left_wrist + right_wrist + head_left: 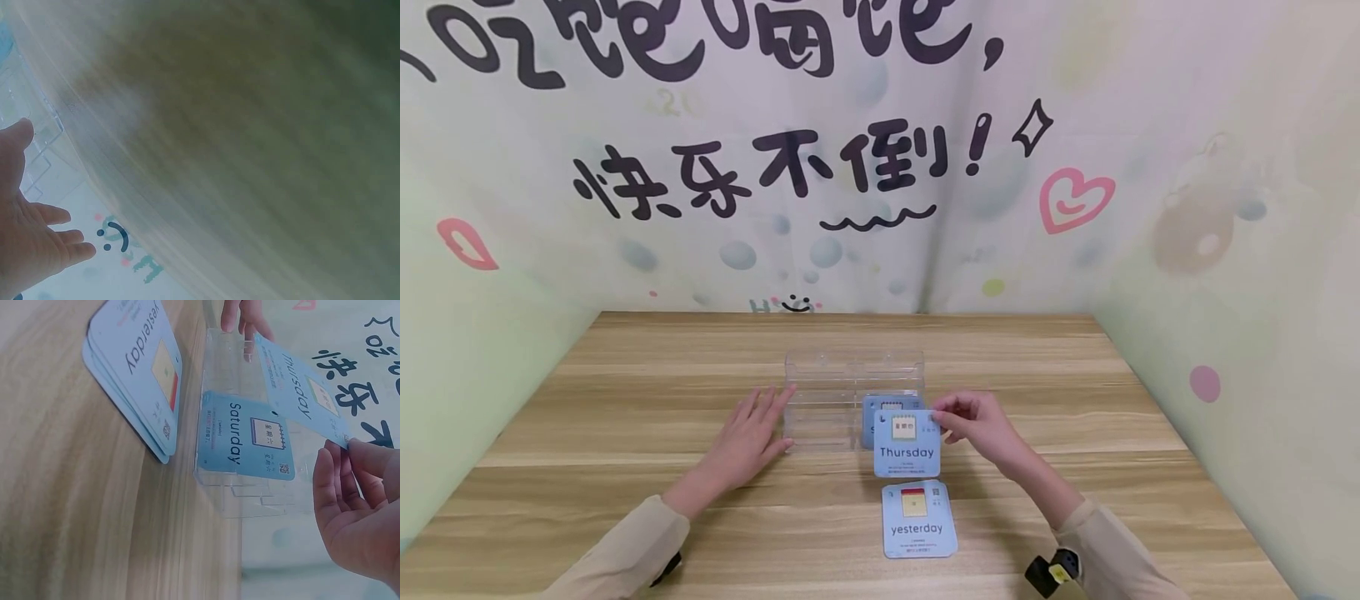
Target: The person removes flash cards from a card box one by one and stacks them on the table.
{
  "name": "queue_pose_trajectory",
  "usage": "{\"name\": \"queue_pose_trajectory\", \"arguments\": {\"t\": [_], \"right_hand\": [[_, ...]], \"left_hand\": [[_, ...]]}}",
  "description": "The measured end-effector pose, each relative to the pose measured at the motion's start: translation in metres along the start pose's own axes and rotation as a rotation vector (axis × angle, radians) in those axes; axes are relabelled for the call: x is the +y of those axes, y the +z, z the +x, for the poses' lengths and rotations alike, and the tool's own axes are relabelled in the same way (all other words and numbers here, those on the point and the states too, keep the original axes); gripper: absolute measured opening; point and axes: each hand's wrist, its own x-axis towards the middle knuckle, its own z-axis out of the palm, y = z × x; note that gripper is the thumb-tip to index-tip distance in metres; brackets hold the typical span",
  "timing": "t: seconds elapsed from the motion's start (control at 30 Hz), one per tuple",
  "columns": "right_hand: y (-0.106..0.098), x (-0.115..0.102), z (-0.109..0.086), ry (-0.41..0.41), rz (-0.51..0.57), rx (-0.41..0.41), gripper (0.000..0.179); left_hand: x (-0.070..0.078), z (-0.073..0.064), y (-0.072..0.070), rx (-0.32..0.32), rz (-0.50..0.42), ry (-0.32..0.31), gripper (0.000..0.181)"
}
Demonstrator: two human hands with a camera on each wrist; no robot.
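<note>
My right hand [981, 427] pinches a blue "Thursday" card [907, 454] by its upper right corner, holding it up in front of a clear plastic rack [820, 417]. Behind it, a blue "Saturday" card [244, 437] sits in the rack's front right compartment, partly covered by the held card in the head view. My left hand [747, 437] lies at the rack's left side with fingers spread, fingertips right at its edge. On the table in front of the rack is a small stack of blue cards with a "yesterday" card [919, 527] on top.
The wood-grain table [700, 350] runs back to a printed wall cloth [880, 258] with black lettering. A black wrist camera [1051, 572] is strapped below the right sleeve. The rack's stepped tiers rise toward the back.
</note>
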Motion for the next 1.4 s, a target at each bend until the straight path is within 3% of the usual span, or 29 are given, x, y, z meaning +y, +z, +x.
{"name": "queue_pose_trajectory", "arguments": {"t": [0.57,1.4], "right_hand": [[0.002,0.007,-0.018,0.126,0.059,-0.029,0.022],[0.009,0.027,-0.036,0.247,0.187,-0.089,0.025]], "left_hand": [[0.0,-0.001,0.0,-0.003,-0.007,-0.005,0.074],[0.001,0.0,-0.001,-0.013,-0.007,-0.015,0.074]]}}
